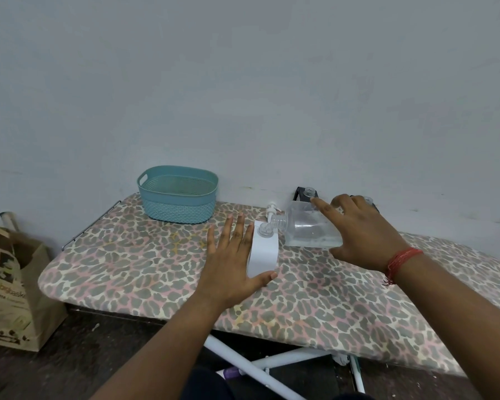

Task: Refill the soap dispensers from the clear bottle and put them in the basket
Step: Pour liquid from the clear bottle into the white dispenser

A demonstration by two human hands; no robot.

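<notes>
1. Step in hand: by my judgement you are pouring. Your right hand (364, 235) grips the clear bottle (309, 229), thumb under its base and fingers curled over the top, index finger extended. The bottle is tipped on its side, its ribbed neck touching the open mouth of the white dispenser (263, 249).
2. Your left hand (234, 261) steadies the white dispenser: fingers straight and spread along its left face, thumb pressed against its near bottom corner. This is a brace, not a wrapped hold.
3. The white dispenser stands upright on the ironing board (156, 264), in front and to the right of the basket (178, 194). A pump head (272, 210) lies just behind the white dispenser.
4. Two dark dispensers, (306, 194) and one mostly hidden by your right hand, stand behind the clear bottle against the wall. The basket holds nothing visible.
5. Materials: the clear bottle is square-shouldered, transparent plastic, liquid pooled in its lower side. The white dispenser is smooth, opaque and flat-faced. The basket is teal, oval, perforated weave. The board cover is soft patterned fabric.
6. Next move calls for: neck held over the mouth; the fill level cannot be seen through opaque walls, so pour slowly.
</notes>
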